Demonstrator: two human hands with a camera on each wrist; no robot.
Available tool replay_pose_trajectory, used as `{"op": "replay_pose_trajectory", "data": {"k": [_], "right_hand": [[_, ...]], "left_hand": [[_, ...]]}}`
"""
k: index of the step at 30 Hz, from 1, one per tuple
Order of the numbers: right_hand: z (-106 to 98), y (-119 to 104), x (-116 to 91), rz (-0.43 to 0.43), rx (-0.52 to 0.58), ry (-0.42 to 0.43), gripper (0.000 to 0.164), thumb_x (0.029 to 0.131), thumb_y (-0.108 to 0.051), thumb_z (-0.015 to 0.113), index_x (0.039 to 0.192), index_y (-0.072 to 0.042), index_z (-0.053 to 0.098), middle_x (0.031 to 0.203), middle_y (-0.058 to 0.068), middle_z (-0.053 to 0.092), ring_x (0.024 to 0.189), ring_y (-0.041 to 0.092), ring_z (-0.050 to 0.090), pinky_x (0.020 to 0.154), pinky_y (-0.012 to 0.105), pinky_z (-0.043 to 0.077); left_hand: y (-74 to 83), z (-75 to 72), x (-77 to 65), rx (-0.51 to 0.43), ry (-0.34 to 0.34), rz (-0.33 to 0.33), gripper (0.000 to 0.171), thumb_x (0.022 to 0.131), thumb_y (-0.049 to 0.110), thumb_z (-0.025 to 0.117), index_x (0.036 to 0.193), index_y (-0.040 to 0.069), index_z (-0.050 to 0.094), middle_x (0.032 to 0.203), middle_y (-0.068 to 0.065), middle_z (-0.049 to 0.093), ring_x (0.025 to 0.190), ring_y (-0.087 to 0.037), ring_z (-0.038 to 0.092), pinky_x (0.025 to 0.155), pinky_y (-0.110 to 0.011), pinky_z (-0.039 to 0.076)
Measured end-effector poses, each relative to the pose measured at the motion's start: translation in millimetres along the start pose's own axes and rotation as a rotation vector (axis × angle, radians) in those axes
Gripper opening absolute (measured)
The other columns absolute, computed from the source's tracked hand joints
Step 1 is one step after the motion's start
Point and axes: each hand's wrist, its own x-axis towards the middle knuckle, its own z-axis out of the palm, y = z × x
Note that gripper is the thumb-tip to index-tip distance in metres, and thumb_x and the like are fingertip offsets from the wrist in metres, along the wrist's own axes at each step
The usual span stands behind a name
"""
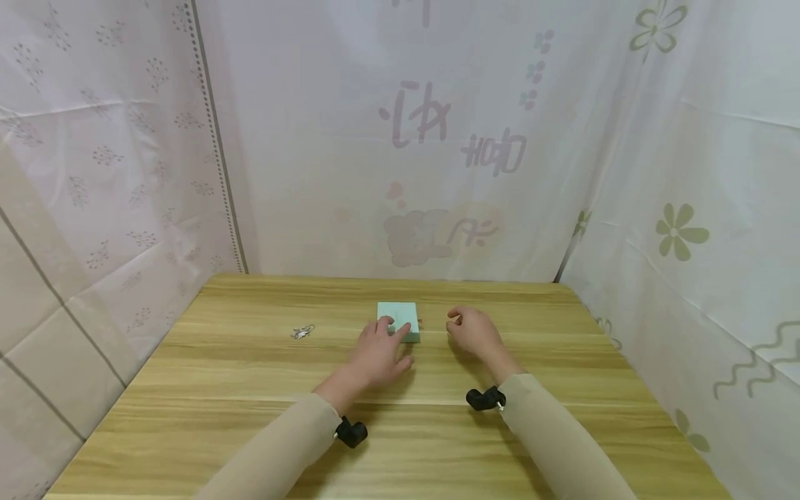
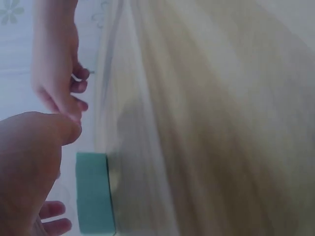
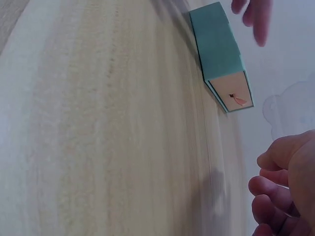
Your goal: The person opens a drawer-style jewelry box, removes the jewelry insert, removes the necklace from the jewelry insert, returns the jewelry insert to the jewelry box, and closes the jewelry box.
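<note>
A small mint-green box [image 1: 397,310] lies on the wooden table, near its far middle. Its pale pink end, seen in the right wrist view, carries a short pink ribbon tab [image 3: 239,101]. My left hand [image 1: 373,355] hovers over the near left part of the box, fingers spread; both wrist views show a gap between fingertips and box. To the right of the box, my right hand [image 1: 476,330] is held above the table with loosely curled fingers, and nothing shows in it. A small silvery metal trinket [image 1: 303,331] lies left of the box.
The wooden table [image 1: 262,389] reaches back to a pale printed curtain [image 1: 325,173]. More curtains hang along the left and right sides. A black wrist camera [image 1: 352,433] is strapped at the left sleeve, another black camera [image 1: 485,399] at the right.
</note>
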Motion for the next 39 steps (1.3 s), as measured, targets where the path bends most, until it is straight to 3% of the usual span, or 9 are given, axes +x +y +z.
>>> {"op": "replay_pose_trajectory", "data": {"k": [7, 15, 24, 39], "right_hand": [[-1, 5, 0, 0.012, 0.004, 0.016, 0.039, 0.11, -0.025, 0.06, 0.142, -0.005, 0.069, 0.117, 0.012, 0.075, 0.079, 0.02, 0.062, 0.068, 0.034, 0.05], [-4, 5, 0, 0.014, 0.02, 0.011, 0.04, 0.109, -0.025, 0.06, 0.143, -0.005, 0.069, 0.118, 0.013, 0.075, 0.081, 0.021, 0.064, 0.07, 0.036, 0.051], [-4, 7, 0, 0.016, 0.03, 0.009, 0.04, 0.11, -0.025, 0.061, 0.143, -0.004, 0.069, 0.122, 0.015, 0.076, 0.097, 0.026, 0.071, 0.083, 0.047, 0.06], [1, 7, 1, 0.023, 0.03, 0.022, 0.037, 0.109, -0.027, 0.061, 0.139, -0.007, 0.071, 0.12, 0.013, 0.077, 0.098, 0.027, 0.072, 0.087, 0.048, 0.06]], "left_hand": [[8.4, 8.8, 1.8, 0.095, -0.027, -0.045, 0.076, 0.108, 0.06, 0.061, 0.17, 0.02, 0.043, 0.165, -0.023, 0.042, 0.152, -0.041, 0.041, 0.131, -0.062, 0.035], [-7.1, 11.5, 25.7, 0.053, -0.021, -0.08, 0.077, 0.108, 0.059, 0.061, 0.171, 0.02, 0.041, 0.169, -0.024, 0.039, 0.157, -0.045, 0.038, 0.133, -0.066, 0.029], [-25.6, 14.0, 52.5, 0.084, -0.062, -0.133, 0.084, 0.108, 0.063, 0.056, 0.176, 0.02, 0.03, 0.176, -0.022, 0.03, 0.166, -0.042, 0.029, 0.135, -0.06, 0.029], [-30.9, 6.9, 70.2, 0.033, -0.092, -0.184, 0.088, 0.107, 0.062, 0.058, 0.177, 0.02, 0.025, 0.18, -0.021, 0.024, 0.169, -0.041, 0.023, 0.136, -0.059, 0.028]]}}
